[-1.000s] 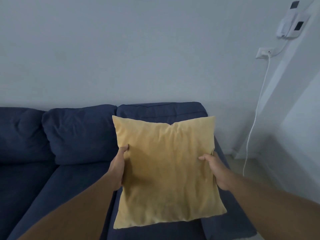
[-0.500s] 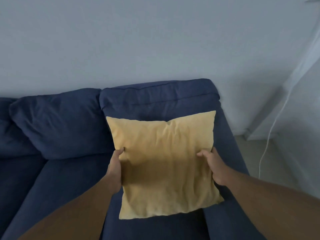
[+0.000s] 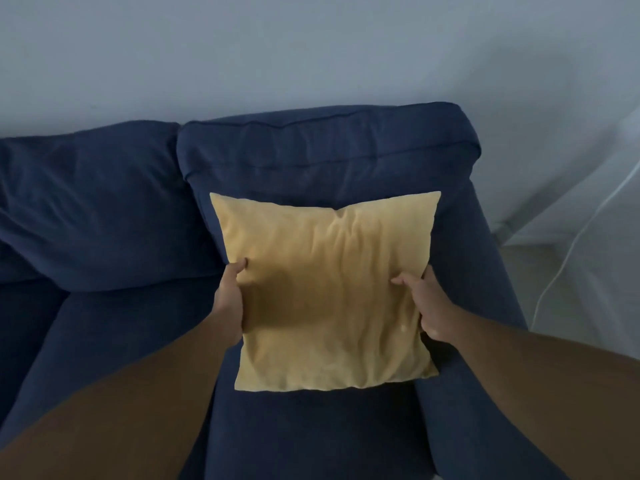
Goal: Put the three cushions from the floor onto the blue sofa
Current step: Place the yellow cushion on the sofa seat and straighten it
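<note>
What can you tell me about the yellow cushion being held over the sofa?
The yellow cushion is square, soft and wrinkled, in a plain velvety-looking fabric. It is held upright, slightly tilted, by the left hand and the right hand gripping its side edges. It sits in front of the blue sofa's right-end back cushion; contact there is unclear.

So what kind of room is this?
Most likely a home living room: a blue sofa against a plain wall, a yellow cushion held over it, a white cable running down in the corner.
</note>
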A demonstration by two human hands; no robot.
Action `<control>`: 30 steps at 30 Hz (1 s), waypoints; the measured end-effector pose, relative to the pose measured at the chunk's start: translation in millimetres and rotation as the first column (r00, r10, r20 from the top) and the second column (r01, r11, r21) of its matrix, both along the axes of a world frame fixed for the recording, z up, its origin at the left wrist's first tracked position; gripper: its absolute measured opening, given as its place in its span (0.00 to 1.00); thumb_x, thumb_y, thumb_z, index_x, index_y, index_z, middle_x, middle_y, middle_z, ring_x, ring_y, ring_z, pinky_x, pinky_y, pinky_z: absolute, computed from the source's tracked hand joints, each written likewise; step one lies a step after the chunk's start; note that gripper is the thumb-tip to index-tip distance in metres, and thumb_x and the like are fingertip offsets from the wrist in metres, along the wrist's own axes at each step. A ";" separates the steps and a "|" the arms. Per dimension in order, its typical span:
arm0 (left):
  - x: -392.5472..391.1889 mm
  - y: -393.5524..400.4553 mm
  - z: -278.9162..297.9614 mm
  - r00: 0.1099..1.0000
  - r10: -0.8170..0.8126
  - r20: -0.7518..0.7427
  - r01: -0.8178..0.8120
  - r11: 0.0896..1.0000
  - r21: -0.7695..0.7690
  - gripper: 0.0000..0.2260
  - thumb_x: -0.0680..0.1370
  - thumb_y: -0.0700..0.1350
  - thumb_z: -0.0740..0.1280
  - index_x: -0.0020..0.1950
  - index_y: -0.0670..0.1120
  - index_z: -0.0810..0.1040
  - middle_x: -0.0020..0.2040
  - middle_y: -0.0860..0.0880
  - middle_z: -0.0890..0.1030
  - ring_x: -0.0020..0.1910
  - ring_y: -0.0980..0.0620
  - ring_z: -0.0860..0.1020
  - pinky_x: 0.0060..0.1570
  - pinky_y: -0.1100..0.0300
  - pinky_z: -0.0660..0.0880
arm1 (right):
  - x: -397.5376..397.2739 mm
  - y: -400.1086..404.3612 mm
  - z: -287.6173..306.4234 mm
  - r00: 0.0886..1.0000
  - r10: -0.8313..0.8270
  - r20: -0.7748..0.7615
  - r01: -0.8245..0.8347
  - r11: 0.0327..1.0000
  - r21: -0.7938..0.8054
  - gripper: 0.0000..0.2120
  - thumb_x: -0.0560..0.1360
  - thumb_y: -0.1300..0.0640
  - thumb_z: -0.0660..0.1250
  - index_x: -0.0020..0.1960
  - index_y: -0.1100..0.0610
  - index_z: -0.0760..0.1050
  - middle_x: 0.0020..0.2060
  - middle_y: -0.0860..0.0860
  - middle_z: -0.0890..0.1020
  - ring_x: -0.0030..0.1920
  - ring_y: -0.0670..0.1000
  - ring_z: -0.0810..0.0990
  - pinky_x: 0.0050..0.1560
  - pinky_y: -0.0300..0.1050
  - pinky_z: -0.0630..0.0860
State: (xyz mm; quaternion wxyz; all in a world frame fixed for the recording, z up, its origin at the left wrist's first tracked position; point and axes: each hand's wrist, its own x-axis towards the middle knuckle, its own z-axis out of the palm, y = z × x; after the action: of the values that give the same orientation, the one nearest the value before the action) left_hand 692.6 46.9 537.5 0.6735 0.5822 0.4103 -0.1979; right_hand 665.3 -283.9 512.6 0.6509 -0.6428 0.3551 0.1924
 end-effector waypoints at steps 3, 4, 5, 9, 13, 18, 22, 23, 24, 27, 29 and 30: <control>12.5 6.2 -13.3 0.999 -0.031 -0.017 0.031 0.999 0.014 0.36 0.64 0.70 0.70 0.67 0.53 0.82 0.63 0.45 0.84 0.61 0.40 0.82 0.69 0.39 0.76 | 5.0 8.5 -13.5 1.000 0.011 -0.018 -0.011 1.000 -0.006 0.26 0.79 0.57 0.70 0.71 0.42 0.64 0.58 0.45 0.76 0.53 0.49 0.74 0.60 0.57 0.66; 16.5 8.1 -17.0 0.999 -0.044 -0.021 0.044 0.999 0.028 0.33 0.68 0.68 0.70 0.68 0.53 0.80 0.63 0.45 0.84 0.61 0.40 0.81 0.69 0.39 0.75 | 7.8 10.4 -19.3 1.000 0.019 -0.023 -0.019 1.000 -0.010 0.25 0.79 0.57 0.70 0.71 0.42 0.64 0.58 0.45 0.76 0.53 0.48 0.74 0.60 0.58 0.66; 20.4 10.2 -22.4 0.999 -0.046 -0.028 0.047 0.998 0.043 0.29 0.72 0.66 0.69 0.68 0.53 0.80 0.63 0.45 0.83 0.61 0.40 0.81 0.68 0.39 0.76 | 10.0 11.9 -25.5 0.999 0.031 -0.027 -0.032 0.999 -0.015 0.25 0.79 0.57 0.70 0.71 0.41 0.64 0.58 0.44 0.76 0.53 0.49 0.74 0.60 0.58 0.66; 30.3 20.1 -37.3 0.995 -0.065 -0.075 0.070 0.995 0.071 0.20 0.78 0.58 0.67 0.68 0.53 0.78 0.63 0.46 0.81 0.60 0.42 0.79 0.56 0.41 0.78 | 17.3 16.7 -48.2 0.997 0.067 -0.028 -0.068 0.997 -0.029 0.27 0.79 0.56 0.71 0.70 0.39 0.62 0.59 0.44 0.76 0.58 0.52 0.75 0.63 0.61 0.69; 36.2 28.0 -51.3 0.983 -0.156 -0.093 0.165 0.982 0.094 0.20 0.81 0.57 0.62 0.71 0.53 0.78 0.68 0.49 0.79 0.68 0.44 0.75 0.52 0.37 0.76 | 22.4 18.8 -61.6 0.994 0.092 -0.056 -0.094 0.994 -0.047 0.25 0.80 0.56 0.71 0.70 0.40 0.63 0.57 0.43 0.77 0.55 0.50 0.76 0.62 0.60 0.70; 51.5 35.0 -51.4 0.944 -0.310 -0.114 0.326 0.931 0.168 0.25 0.79 0.63 0.64 0.73 0.55 0.76 0.69 0.51 0.79 0.70 0.44 0.75 0.67 0.30 0.64 | 27.0 13.9 -58.7 0.995 0.085 -0.051 -0.089 0.993 -0.081 0.26 0.82 0.50 0.69 0.76 0.40 0.63 0.60 0.42 0.77 0.55 0.49 0.75 0.63 0.63 0.69; 95.2 42.8 -33.2 0.961 -0.272 0.050 0.246 0.922 0.300 0.27 0.72 0.64 0.68 0.69 0.55 0.78 0.65 0.51 0.81 0.65 0.45 0.79 0.67 0.40 0.72 | 53.5 4.8 -47.8 0.998 0.005 0.068 0.004 0.990 -0.142 0.35 0.83 0.42 0.69 0.84 0.43 0.56 0.63 0.45 0.71 0.61 0.51 0.71 0.60 0.58 0.68; 106.9 43.9 -30.0 0.965 -0.240 0.106 0.192 0.922 0.336 0.28 0.72 0.64 0.69 0.69 0.54 0.78 0.63 0.51 0.82 0.63 0.46 0.80 0.67 0.40 0.75 | 61.4 3.9 -45.2 0.996 -0.015 0.090 0.029 0.987 -0.156 0.36 0.82 0.41 0.69 0.84 0.45 0.56 0.64 0.45 0.71 0.61 0.51 0.71 0.59 0.56 0.69; 115.8 42.7 -26.1 0.962 -0.225 0.152 0.157 0.916 0.369 0.27 0.74 0.63 0.70 0.69 0.53 0.78 0.60 0.52 0.81 0.61 0.47 0.80 0.66 0.42 0.78 | 68.9 3.2 -43.5 0.994 -0.036 0.101 0.052 0.985 -0.164 0.36 0.82 0.41 0.69 0.84 0.46 0.57 0.63 0.45 0.71 0.61 0.51 0.72 0.60 0.56 0.70; 127.4 36.8 -21.9 0.937 -0.279 0.211 0.154 0.871 0.466 0.17 0.82 0.58 0.68 0.67 0.51 0.78 0.56 0.54 0.79 0.63 0.48 0.78 0.64 0.45 0.80 | 81.9 5.1 -38.8 0.996 -0.056 0.068 0.066 0.986 -0.154 0.31 0.81 0.45 0.73 0.80 0.48 0.65 0.59 0.46 0.76 0.55 0.50 0.77 0.59 0.56 0.75; 124.9 37.5 -24.2 0.923 -0.298 0.243 0.142 0.851 0.505 0.14 0.84 0.55 0.66 0.65 0.50 0.79 0.56 0.54 0.79 0.63 0.48 0.79 0.66 0.42 0.80 | 82.7 5.6 -37.1 0.997 -0.039 0.073 0.051 0.982 -0.183 0.21 0.82 0.51 0.73 0.72 0.48 0.71 0.55 0.46 0.78 0.49 0.47 0.77 0.55 0.53 0.74; 121.7 39.4 -26.0 0.915 -0.301 0.267 0.130 0.850 0.511 0.11 0.85 0.55 0.66 0.62 0.50 0.79 0.56 0.54 0.79 0.61 0.48 0.79 0.66 0.41 0.80 | 82.0 4.6 -36.1 0.994 -0.045 0.103 0.066 0.976 -0.207 0.17 0.82 0.54 0.72 0.69 0.49 0.72 0.55 0.47 0.78 0.50 0.47 0.78 0.56 0.53 0.75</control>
State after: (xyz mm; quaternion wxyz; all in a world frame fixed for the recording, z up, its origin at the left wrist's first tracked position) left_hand 814.3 86.3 511.5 0.5400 0.7994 0.2559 -0.0621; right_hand 747.3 -279.3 476.5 0.6010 -0.7065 0.3591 0.1038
